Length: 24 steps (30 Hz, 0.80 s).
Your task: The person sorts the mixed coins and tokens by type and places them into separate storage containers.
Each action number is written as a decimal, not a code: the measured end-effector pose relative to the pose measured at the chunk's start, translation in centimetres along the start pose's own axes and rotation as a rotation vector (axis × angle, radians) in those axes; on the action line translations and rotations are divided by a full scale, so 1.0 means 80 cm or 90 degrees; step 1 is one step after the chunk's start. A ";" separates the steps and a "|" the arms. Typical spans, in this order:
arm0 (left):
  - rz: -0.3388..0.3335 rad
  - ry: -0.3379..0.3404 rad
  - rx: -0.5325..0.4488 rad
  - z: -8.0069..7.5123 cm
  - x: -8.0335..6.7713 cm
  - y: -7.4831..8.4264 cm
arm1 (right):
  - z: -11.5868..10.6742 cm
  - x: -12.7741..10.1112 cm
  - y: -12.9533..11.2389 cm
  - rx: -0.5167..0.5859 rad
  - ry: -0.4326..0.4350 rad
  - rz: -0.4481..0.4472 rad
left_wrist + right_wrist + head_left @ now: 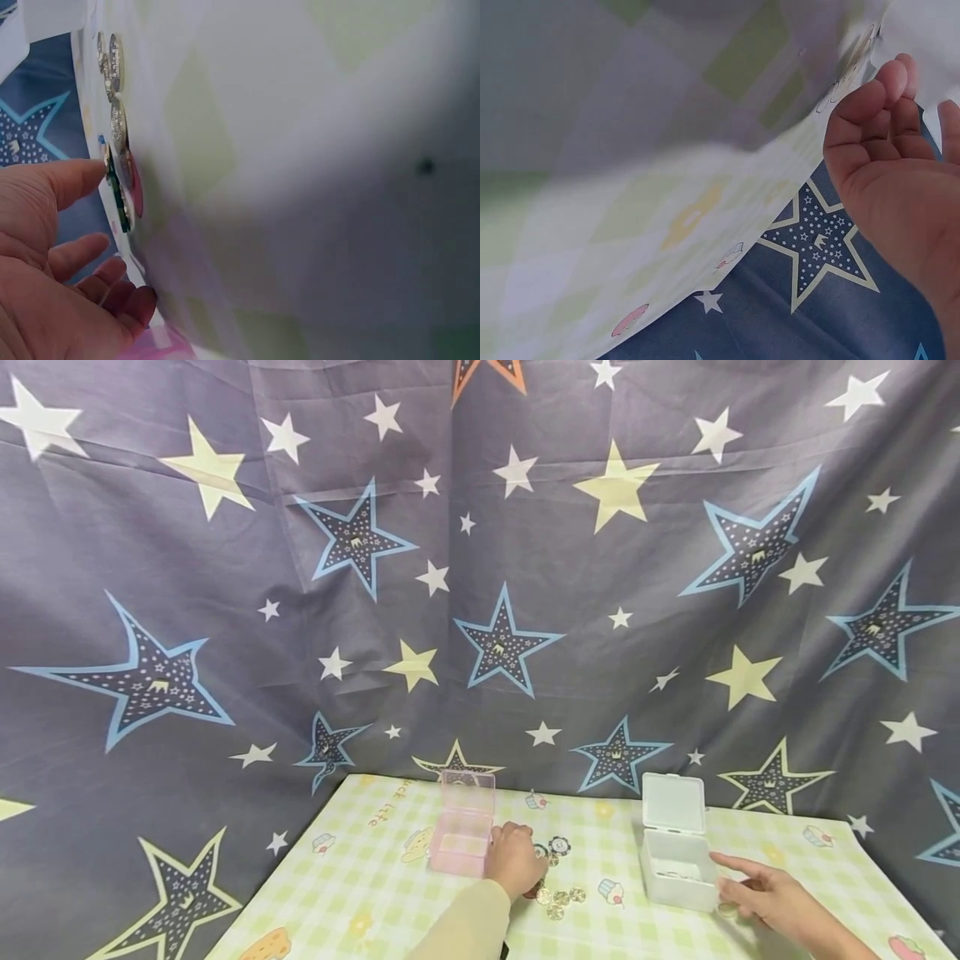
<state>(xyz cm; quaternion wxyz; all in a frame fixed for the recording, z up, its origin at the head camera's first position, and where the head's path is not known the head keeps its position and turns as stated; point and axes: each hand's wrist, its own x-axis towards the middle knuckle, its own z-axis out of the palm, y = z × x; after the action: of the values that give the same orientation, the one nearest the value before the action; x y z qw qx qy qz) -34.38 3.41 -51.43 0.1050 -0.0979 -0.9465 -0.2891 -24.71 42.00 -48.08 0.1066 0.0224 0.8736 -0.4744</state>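
My left hand (517,858) hovers knuckles-up over a scatter of gold coins (561,897) and round chips (558,845) on the checked tablecloth (375,893). In the left wrist view its thumb (71,178) reaches the edge of a green chip (118,196) and its other fingers hang loosely curled, holding nothing I can see. More coins (114,69) lie beyond. My right hand (750,887) lies beside an open white box (673,860), index finger stretched toward it. One coin (726,909) sits under that hand. The right wrist view shows a bare palm (900,172).
An open pink box (462,835) stands just left of my left hand, lid raised. A star-printed dark cloth (480,568) hangs behind the table and drapes over its sides. The table's left edge (292,860) and right edge (892,893) are near.
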 end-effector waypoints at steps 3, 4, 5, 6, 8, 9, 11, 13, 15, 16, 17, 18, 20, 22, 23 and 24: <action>0.003 0.005 -0.009 0.004 -0.001 -0.002 | 0.001 0.001 0.001 0.005 -0.010 -0.007; 0.005 0.006 -0.007 0.005 -0.001 -0.002 | 0.001 0.001 0.001 0.007 -0.010 -0.007; 0.007 0.006 -0.003 0.006 -0.001 -0.002 | 0.001 0.001 0.002 0.009 -0.010 -0.007; 0.010 0.007 -0.001 0.006 0.000 -0.003 | 0.001 0.001 0.002 0.010 -0.009 -0.008; 0.012 0.006 0.005 0.006 0.000 -0.003 | 0.001 0.001 0.002 0.011 -0.008 -0.009; 0.012 0.004 0.005 0.007 0.001 -0.003 | 0.000 0.001 0.001 0.011 -0.007 -0.009; 0.011 0.003 0.003 0.007 0.001 -0.003 | 0.000 0.000 0.001 0.012 -0.008 -0.011; 0.008 0.001 0.002 0.006 0.001 -0.003 | 0.000 -0.001 0.001 0.015 -0.008 -0.014; 0.006 0.003 0.012 0.006 0.001 -0.003 | 0.001 -0.002 0.001 0.018 -0.009 -0.016; 0.005 0.005 0.018 0.006 0.001 -0.002 | 0.001 -0.002 0.002 0.019 -0.009 -0.019; 0.005 0.006 0.024 0.005 0.000 -0.002 | 0.002 -0.002 0.002 0.022 -0.010 -0.020; 0.004 0.006 0.029 0.005 0.000 -0.002 | 0.002 -0.002 0.003 0.023 -0.011 -0.021; 0.001 0.003 0.038 0.005 0.001 -0.002 | 0.002 -0.001 0.004 0.026 -0.013 -0.021; -0.002 -0.001 0.035 0.005 0.001 -0.002 | 0.002 -0.001 0.005 0.026 -0.014 -0.020; -0.004 0.000 0.031 0.005 0.001 -0.002 | 0.002 0.000 0.006 0.028 -0.014 -0.018; -0.006 0.001 0.026 0.006 0.001 -0.002 | 0.002 -0.001 0.006 0.028 -0.015 -0.018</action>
<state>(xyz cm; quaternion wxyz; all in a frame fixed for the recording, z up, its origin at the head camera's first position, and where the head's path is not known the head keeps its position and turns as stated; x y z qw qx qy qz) -34.56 3.57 -51.90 0.1064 -0.0912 -0.9525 -0.2705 -24.58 42.11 -48.52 0.1094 0.0068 0.8620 -0.4950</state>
